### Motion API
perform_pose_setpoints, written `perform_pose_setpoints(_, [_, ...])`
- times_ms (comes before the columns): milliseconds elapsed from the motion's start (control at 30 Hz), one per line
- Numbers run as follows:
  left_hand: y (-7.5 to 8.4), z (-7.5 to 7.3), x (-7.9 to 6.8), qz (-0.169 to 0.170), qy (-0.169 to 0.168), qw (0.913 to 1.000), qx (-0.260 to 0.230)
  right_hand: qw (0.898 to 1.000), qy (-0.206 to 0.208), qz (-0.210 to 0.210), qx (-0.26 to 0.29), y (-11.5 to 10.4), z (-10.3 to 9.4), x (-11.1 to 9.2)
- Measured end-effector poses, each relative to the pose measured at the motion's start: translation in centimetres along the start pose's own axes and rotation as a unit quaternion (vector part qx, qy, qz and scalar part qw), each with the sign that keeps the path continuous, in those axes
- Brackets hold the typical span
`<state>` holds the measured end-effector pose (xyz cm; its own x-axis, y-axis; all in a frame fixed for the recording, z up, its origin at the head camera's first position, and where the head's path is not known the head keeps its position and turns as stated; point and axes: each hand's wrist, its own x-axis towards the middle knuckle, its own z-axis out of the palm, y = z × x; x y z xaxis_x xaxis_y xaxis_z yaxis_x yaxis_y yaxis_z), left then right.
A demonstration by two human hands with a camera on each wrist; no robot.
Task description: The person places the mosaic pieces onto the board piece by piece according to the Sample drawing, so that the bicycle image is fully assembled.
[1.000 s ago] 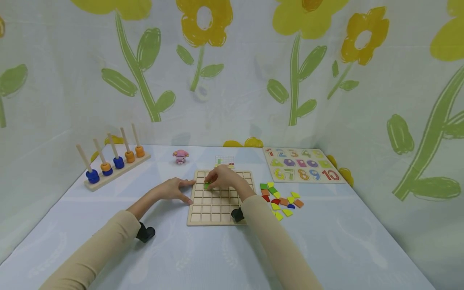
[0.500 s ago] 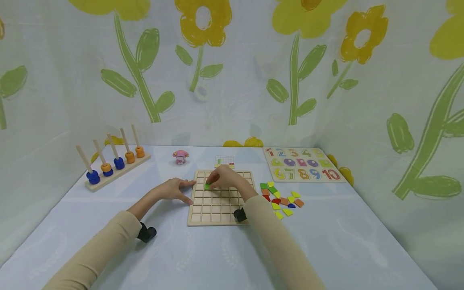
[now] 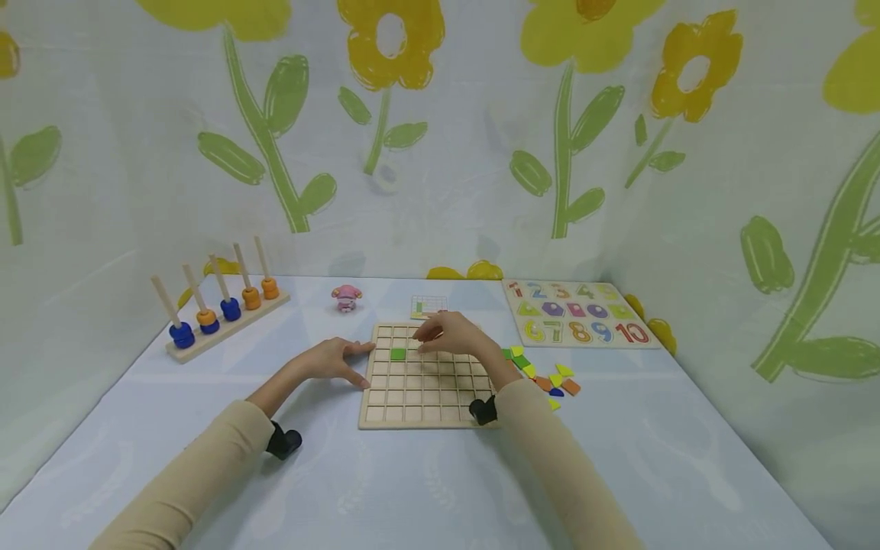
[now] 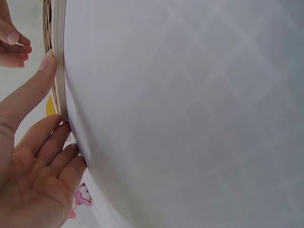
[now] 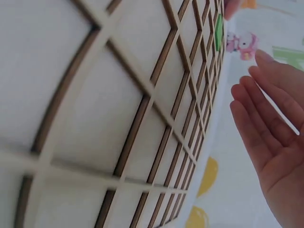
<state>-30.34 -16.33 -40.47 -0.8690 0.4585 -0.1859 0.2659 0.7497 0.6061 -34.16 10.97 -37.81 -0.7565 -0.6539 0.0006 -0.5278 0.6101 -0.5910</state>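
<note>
A wooden grid board lies flat on the table. One green square tile sits in a cell near its upper left; the right wrist view shows the same green tile at the far end of the grid. My left hand touches the board's left edge with spread thumb and fingers; in the left wrist view its thumb presses the wooden side. My right hand hovers over the upper middle of the board, holding nothing. Its fingers are loosely extended in the right wrist view.
Right of the board lie several loose coloured tiles, partly behind the right forearm. A pattern card and a pink figurine stand behind it. A peg stacker is back left, a number puzzle back right.
My right hand has let go of the green tile and moved right, away from it. The tile stays in its cell. My left hand keeps its place at the board's edge.
</note>
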Motion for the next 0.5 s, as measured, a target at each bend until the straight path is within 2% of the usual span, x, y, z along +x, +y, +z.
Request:
perform_pose_setpoints(333, [0.0,0.0,0.0,0.004,0.001,1.0,-0.004,0.996,0.088,0.016,-0.004,1.0,-1.3,-3.7])
perform_pose_setpoints(500, [-0.1,0.0,0.1,0.002,0.003,1.0,-0.006,0.993,0.118,0.025,0.006,1.3,-2.0,-5.5])
